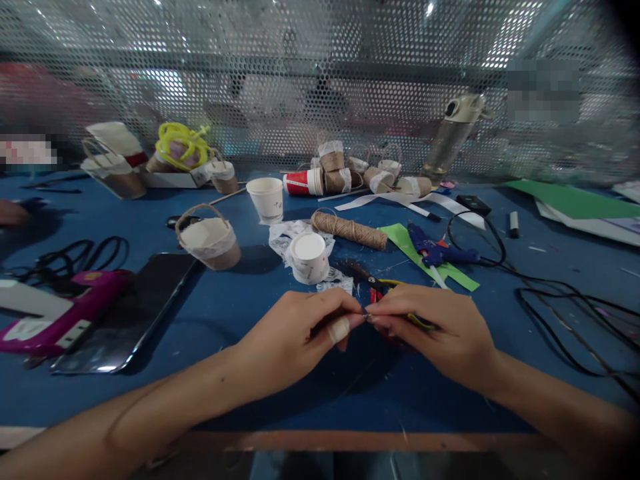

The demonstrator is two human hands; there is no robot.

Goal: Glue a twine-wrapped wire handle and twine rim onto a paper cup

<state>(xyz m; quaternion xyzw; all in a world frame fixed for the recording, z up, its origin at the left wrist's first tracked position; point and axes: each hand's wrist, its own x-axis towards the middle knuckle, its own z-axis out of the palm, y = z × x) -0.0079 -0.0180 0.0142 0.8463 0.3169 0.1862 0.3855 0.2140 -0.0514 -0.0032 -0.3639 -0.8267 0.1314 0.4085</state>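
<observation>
My left hand [305, 330] is closed in a pinch, with a pale bandage around one finger. Facing it, my right hand [435, 327] pinches too, and the fingertips of both nearly meet. Between them is something tiny that I cannot make out. Scissors [373, 279] with dark blades and yellow-and-red handles lie under and behind my right hand, which partly hides them. Just beyond my hands a white paper cup [309, 259] stands upside down on white lace [281, 237]. A roll of brown twine [350, 229] lies behind it.
A twine-handled cup basket [213, 243] stands left, near a phone [130, 313] and a purple tool [70, 317]. A blue glue gun [440, 252] lies right on a green strip, its black cable [560, 327] trailing. Behind are small baskets [337, 180], a bottle [453, 137] and mesh. Another person's hand [13, 213] shows left.
</observation>
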